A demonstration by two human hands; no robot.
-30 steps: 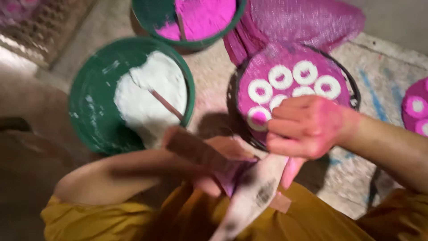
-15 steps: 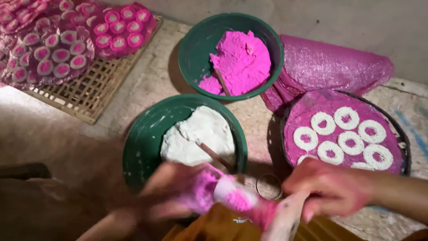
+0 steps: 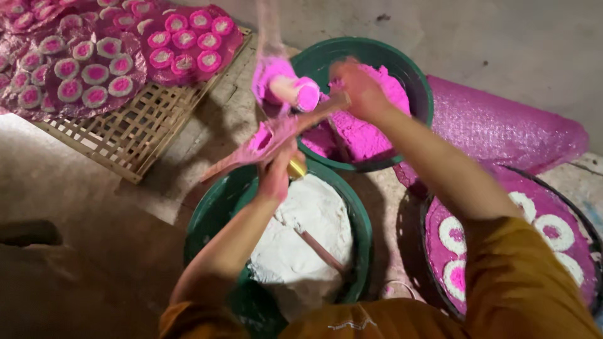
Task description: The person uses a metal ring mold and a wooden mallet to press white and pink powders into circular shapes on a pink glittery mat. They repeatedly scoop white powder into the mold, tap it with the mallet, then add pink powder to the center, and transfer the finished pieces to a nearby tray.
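Mould (image 3: pixel 276 135): long flat wooden paddle, stained pink, held in the air above the gap between two green basins, tilted with its far end up toward the right. Left hand (image 3: pixel 276 172) is closed around its middle from below; a small brass-coloured piece shows at the fingers. Right hand (image 3: pixel 358 88) is closed on the upper end of the paddle, just over the rim of the far basin. Above the paddle, a pink-coated cylindrical piece (image 3: pixel 290 88), blurred; cannot tell whether it touches the paddle or what it hangs from.

Far basin (image 3: pixel 414 81): green, round, holds bright pink powder (image 3: pixel 370 135) heaped toward the right side. Near basin (image 3: pixel 217 216): green, round, directly below the left forearm, holds a mound of white powder (image 3: pixel 308 238) with a thin pink-stained stick (image 3: pixel 320 251) lying in it.

Right of the basins: a round dark-rimmed tray (image 3: pixel 433 207) lined in pink, carrying white ring-shaped pieces with pink centres (image 3: pixel 556 232), partly hidden by the right sleeve. Behind it, a pink-stained woven sack (image 3: pixel 502 129) lying on the floor.

Upper left: a woven bamboo rack (image 3: pixel 132 141) on the floor, covered in part by a pink sheet loaded with many round pink-and-white cakes (image 3: pixel 94 72) in rows.

Both sleeves are mustard yellow. Floor is bare concrete, dusted pink near the basins.
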